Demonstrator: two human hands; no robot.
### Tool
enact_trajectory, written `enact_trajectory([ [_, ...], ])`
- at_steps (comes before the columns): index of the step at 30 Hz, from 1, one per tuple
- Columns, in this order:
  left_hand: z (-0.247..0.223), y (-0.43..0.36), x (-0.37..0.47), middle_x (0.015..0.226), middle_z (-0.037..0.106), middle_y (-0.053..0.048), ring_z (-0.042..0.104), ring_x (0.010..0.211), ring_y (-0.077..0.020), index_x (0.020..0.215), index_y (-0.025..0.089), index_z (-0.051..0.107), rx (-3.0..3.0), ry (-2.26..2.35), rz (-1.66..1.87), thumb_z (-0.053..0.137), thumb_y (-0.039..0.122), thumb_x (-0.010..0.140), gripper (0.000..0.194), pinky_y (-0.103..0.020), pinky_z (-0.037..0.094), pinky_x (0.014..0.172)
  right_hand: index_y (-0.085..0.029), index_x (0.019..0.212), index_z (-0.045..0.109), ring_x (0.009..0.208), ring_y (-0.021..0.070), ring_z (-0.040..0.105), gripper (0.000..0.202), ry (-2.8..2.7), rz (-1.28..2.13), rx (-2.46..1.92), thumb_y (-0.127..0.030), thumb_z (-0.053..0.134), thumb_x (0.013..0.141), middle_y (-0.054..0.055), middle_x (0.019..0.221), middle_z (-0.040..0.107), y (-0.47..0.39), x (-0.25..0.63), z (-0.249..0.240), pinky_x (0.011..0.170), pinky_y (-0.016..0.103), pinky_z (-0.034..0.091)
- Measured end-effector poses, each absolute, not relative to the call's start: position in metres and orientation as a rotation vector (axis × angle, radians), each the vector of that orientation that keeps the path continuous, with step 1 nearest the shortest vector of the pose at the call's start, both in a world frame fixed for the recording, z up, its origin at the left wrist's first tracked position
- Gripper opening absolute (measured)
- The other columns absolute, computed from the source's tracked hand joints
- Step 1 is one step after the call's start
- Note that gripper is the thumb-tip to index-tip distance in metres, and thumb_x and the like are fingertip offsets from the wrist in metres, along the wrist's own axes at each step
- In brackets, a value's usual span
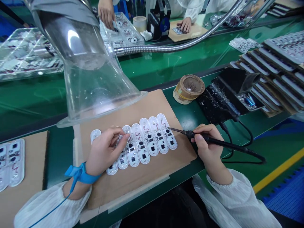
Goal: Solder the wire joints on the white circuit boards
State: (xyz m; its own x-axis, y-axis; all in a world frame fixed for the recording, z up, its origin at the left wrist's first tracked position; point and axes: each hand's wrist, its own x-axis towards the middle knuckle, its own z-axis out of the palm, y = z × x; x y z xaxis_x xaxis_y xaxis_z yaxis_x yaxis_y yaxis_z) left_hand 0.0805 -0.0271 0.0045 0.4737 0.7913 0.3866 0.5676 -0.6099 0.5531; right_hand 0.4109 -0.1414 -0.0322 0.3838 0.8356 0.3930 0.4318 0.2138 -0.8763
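Observation:
A row of several white oval circuit boards, with black chips and thin red wires, lies on a brown cardboard sheet. My right hand grips a soldering iron by its black handle. The iron's tip reaches the upper part of the rightmost board; whether it touches is too small to tell. Over the row's left end, my left hand pinches a thin strand of solder wire that points right across the boards. That hand hides part of the leftmost boards. A blue wrist strap circles my left wrist.
A clear fume hood hangs over the sheet's back left. Right of the sheet stand a tape roll and a black soldering stand. Stacked board trays rise at the far right. Co-workers' hands work across the bench.

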Motion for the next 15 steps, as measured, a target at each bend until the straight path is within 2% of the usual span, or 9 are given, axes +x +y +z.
enact_trajectory([
  [6,0.0037,-0.0261,0.081,0.064,0.039,0.01,0.035,0.049,-0.0078,0.099,0.021,0.06,2.409,1.12,0.866,0.067,0.021,0.101,0.008,-0.023,0.032,0.052,-0.024,0.097,0.065,0.065,0.0171,0.059,0.014,-1.246,0.447,-1.357,-0.036,0.071,0.101,0.002,0.083,0.061,-0.1414,0.4103,-0.0306,0.055,0.032,0.046],
  [15,0.0029,-0.0245,0.0813,0.064,0.036,0.01,0.039,0.052,-0.0092,0.099,0.021,0.062,2.432,1.077,0.852,0.068,0.021,0.102,0.006,-0.024,0.034,0.054,-0.024,0.097,0.067,0.064,0.0171,0.059,0.011,-1.228,0.449,-1.312,-0.033,0.073,0.1,0.002,0.083,0.062,-0.1409,0.4135,-0.0354,0.056,0.033,0.045],
])
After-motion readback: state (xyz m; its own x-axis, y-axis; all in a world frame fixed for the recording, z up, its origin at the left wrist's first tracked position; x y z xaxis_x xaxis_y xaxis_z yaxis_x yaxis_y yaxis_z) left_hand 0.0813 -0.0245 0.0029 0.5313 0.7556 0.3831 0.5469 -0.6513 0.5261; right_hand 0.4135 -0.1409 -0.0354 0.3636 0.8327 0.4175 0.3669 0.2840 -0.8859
